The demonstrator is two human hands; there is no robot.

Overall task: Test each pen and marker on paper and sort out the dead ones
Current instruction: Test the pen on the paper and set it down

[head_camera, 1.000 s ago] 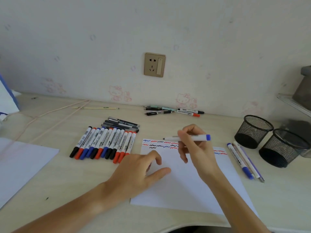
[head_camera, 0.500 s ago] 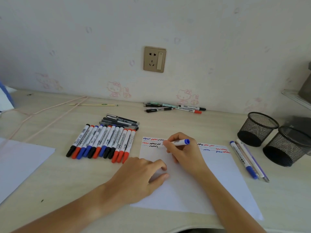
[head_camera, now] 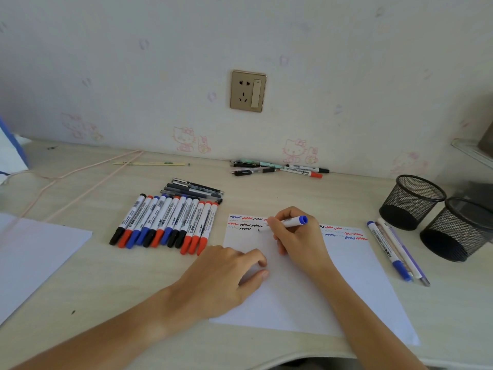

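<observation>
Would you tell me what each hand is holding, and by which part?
The right hand pinches the blue-ended marker near its tip. The left hand holds nothing, resting on the paper.

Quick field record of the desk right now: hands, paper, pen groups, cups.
right hand: grips blue-capped marker, tip on paper
left hand: rests on test sheet, holding nothing
test sheet: red, blue, black squiggles along top
marker row: capped, left of sheet
pens by wall: lying loose
mesh cups: two, right; contents not visible
</observation>
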